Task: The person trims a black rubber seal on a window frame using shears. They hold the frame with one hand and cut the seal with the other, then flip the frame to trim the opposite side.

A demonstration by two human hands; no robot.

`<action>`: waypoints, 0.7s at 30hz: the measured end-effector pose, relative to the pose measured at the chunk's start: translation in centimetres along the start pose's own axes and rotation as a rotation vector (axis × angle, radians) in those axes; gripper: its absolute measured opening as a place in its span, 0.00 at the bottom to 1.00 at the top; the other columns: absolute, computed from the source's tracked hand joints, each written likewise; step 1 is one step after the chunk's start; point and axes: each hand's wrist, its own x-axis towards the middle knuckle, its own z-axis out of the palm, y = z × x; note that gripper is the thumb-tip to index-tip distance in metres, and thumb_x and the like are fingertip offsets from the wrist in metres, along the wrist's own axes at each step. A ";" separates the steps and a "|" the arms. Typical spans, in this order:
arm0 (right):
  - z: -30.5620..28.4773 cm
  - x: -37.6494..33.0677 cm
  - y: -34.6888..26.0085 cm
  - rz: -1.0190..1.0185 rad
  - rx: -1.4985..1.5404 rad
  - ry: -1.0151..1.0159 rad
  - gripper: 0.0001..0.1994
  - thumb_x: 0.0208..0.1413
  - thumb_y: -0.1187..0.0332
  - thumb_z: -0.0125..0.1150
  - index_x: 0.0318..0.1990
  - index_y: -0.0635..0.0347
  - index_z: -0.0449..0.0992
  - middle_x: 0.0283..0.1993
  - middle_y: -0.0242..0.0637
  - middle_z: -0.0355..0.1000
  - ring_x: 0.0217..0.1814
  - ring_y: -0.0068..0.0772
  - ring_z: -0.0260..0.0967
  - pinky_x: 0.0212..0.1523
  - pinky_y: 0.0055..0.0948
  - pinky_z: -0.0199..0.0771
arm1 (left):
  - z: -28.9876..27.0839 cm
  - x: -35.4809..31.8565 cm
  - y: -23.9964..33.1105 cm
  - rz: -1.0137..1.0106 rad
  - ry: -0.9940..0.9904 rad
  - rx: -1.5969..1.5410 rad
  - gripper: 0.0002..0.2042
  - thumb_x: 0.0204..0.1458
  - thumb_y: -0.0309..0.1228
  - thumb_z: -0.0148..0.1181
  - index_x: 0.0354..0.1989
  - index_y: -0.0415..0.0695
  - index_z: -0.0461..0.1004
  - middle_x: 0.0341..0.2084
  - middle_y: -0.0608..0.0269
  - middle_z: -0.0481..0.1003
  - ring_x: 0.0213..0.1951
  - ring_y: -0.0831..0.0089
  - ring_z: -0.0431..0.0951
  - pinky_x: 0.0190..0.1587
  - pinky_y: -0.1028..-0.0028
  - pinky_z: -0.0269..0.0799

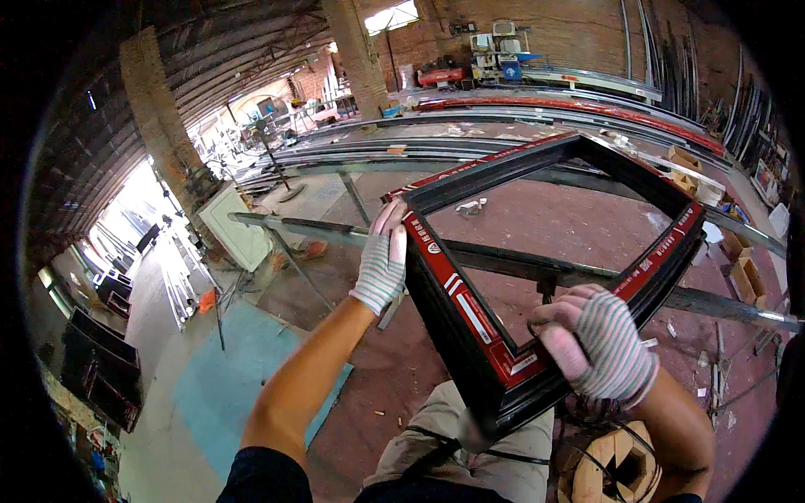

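Note:
A black rectangular window frame (453, 314), with red film along its faces, lies tilted in front of me, its near corner above my lap. My left hand (384, 256), in a striped knit glove with bare-looking fingertips, grips the frame's left corner. Over the near right side is my right hand (599, 344), gloved alike and slightly blurred. Its fingers are curled closed, with a thin black strip at the fingertips by the inner edge. Black strip (503, 457) also runs across my lap. A wooden spool (616, 469) with black strip around it stands at lower right.
Metal rails (327, 228) pass beneath the frame. A blue-green sheet (226, 381) lies on the floor at left, near a white panel (236, 226) and a brick pillar (163, 126). Long profiles (579, 113) are stacked behind. Cardboard boxes (746, 281) stand at right.

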 end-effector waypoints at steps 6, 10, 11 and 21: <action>-2.4 -0.3 3.9 0.177 -0.162 -0.012 0.13 0.59 0.60 0.55 0.34 0.59 0.81 0.32 0.49 0.78 0.38 0.59 0.74 0.49 0.49 0.73 | -2.3 -0.2 1.4 -0.061 -0.053 0.206 0.23 0.70 0.36 0.41 0.66 0.34 0.67 0.65 0.41 0.68 0.68 0.49 0.64 0.73 0.59 0.57; -2.0 -0.3 3.8 0.154 -0.191 0.047 0.14 0.60 0.60 0.55 0.35 0.60 0.82 0.32 0.48 0.78 0.38 0.57 0.75 0.48 0.48 0.73 | -2.0 0.3 1.8 -0.016 -0.101 0.436 0.24 0.70 0.39 0.40 0.59 0.31 0.72 0.61 0.38 0.71 0.67 0.44 0.65 0.72 0.54 0.57; -1.7 -0.3 3.8 0.144 -0.189 0.071 0.14 0.60 0.60 0.55 0.35 0.60 0.82 0.32 0.48 0.78 0.38 0.56 0.75 0.48 0.47 0.73 | -1.9 0.3 2.1 0.012 -0.135 0.492 0.24 0.70 0.39 0.40 0.59 0.30 0.73 0.61 0.38 0.71 0.67 0.44 0.65 0.72 0.54 0.57; -0.9 -0.7 4.5 0.122 -0.157 0.164 0.17 0.58 0.60 0.53 0.35 0.65 0.82 0.28 0.51 0.75 0.33 0.58 0.72 0.44 0.45 0.72 | -4.3 -6.4 18.1 0.103 -0.147 0.235 0.28 0.60 0.33 0.49 0.64 0.25 0.58 0.64 0.20 0.59 0.65 0.23 0.58 0.70 0.36 0.52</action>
